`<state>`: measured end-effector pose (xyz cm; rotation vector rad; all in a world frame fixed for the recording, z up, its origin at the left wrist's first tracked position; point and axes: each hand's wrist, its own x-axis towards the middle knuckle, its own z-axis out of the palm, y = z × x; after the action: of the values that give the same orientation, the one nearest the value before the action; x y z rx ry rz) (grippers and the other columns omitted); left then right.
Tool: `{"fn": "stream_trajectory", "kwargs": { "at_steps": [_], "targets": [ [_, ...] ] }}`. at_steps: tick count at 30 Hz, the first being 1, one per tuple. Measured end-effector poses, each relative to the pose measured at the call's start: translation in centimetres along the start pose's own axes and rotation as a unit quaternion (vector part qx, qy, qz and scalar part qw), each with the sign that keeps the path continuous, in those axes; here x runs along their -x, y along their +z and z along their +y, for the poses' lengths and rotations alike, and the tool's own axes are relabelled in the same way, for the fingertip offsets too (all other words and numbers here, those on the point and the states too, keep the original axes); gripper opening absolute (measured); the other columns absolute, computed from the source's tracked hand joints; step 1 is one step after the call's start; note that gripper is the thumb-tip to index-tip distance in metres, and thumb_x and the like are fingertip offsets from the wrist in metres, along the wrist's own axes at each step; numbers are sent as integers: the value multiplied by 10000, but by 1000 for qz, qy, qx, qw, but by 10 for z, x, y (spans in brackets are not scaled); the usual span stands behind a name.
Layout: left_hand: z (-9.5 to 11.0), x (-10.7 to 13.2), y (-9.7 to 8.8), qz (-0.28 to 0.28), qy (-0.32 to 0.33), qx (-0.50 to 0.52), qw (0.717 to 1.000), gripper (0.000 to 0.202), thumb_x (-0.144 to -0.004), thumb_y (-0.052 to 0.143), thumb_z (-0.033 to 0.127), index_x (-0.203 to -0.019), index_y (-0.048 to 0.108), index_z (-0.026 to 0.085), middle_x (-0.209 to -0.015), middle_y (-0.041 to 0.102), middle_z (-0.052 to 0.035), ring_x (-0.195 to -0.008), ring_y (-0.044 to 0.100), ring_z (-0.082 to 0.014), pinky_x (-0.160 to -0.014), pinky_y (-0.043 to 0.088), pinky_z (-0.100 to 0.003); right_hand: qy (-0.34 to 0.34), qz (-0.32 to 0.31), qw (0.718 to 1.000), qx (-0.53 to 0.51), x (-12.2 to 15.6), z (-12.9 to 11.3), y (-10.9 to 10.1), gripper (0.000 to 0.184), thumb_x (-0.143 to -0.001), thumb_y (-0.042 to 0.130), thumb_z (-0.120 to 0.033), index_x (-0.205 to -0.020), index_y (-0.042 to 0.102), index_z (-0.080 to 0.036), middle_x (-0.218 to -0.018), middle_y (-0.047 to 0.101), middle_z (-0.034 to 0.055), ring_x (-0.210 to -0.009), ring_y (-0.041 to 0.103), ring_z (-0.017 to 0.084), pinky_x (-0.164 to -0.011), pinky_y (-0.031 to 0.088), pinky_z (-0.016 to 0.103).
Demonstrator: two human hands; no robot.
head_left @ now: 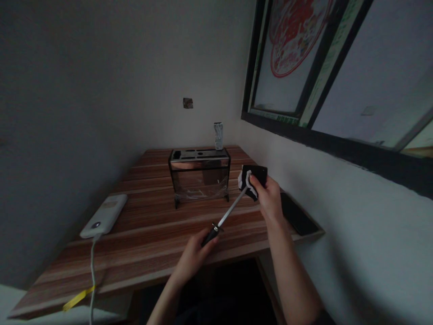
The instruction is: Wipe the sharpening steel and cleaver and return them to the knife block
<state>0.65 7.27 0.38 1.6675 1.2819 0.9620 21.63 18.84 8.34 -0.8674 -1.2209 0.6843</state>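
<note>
two hands are on one tool here: your left hand (194, 253) is closed around the dark handle of a honing steel (229, 212), and the rod slants up and away from it toward your right hand (269, 196). your right hand pinches a cloth (252, 180), dark with a white edge, closed over the far tip of the rod. the steel hangs in the air between your hands, above the wooden table (152, 239) and not touching it.

judging by the grip, you are in the middle of wiping the rod, with the cloth now at the tip end. a further stroke would call for a firm left grip, so the handle does not twist, and for the cloth staying wrapped round the rod as it slides along; whether the rod is already clean, i cannot tell in this dim light.

just beyond your hands, a little to the left of the right one, stands a knife block (199, 178) with a slotted metal top and clear walls; its slots look empty from here. behind it, near the wall, stands a small pale container (218, 135), too blurred to name. right of your right hand a dark flat tray (297, 214) lies along the table edge. well to the left of your left hand lies a white power bank (104, 214), its cable (92, 275) running off the near edge.
</note>
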Motion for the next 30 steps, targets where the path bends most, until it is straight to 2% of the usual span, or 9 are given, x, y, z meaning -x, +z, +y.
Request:
{"fn": "stream_trajectory", "kwargs": {
  "at_steps": [5,13,16,21,23,25,30],
  "targets": [
    [2,0,0,-5,-4,13,1000,408,-861,510,420,-1087,644,108,-834,643,-31,-737,539,-169,-647,390,-216,16,18,999,-46,-11,0,-5,360,-705,687,-463,-866,658,-142,-790,678,43,-699,613,174,-685,501,314],
    [3,0,-1,8,3,1,1000,379,-849,520,418,-1045,665,128,-879,676,-48,-790,582,-204,-714,432,-250,57,68,992,-88,3,3,13,342,-703,664,-482,-797,626,-155,-728,653,30,-669,610,170,-597,486,277],
    [-1,-1,-1,19,7,-6,1000,379,-852,511,423,-1020,657,117,-827,650,-44,-771,569,-195,-704,431,-254,76,22,994,-71,17,9,21,322,-705,669,-475,-761,636,-160,-705,646,20,-664,605,164,-609,483,269],
    [-7,-3,2,45,-15,3,999,389,-856,485,440,-968,623,93,-661,544,7,-601,478,-130,-552,374,-208,101,-104,989,11,62,17,42,300,-713,669,-448,-755,655,-152,-690,663,31,-658,608,179,-607,479,272],
    [-7,-4,2,51,-13,18,998,375,-855,478,418,-977,616,91,-700,574,-7,-628,499,-140,-575,396,-213,111,-145,983,28,82,17,50,302,-679,700,-421,-807,663,-150,-731,688,45,-685,625,195,-618,491,279],
    [-6,-5,1,53,-5,24,998,361,-849,480,395,-997,618,96,-764,618,-30,-699,543,-166,-637,430,-231,123,-156,979,40,96,17,54,301,-696,683,-418,-823,667,-145,-730,696,53,-681,632,198,-620,499,282],
    [-5,-6,0,43,10,12,999,363,-853,487,366,-1061,622,101,-917,681,-70,-856,598,-219,-774,450,-269,146,-162,975,38,101,18,52,305,-669,710,-390,-833,664,-137,-749,704,58,-683,642,203,-626,511,289]
  ]
}}
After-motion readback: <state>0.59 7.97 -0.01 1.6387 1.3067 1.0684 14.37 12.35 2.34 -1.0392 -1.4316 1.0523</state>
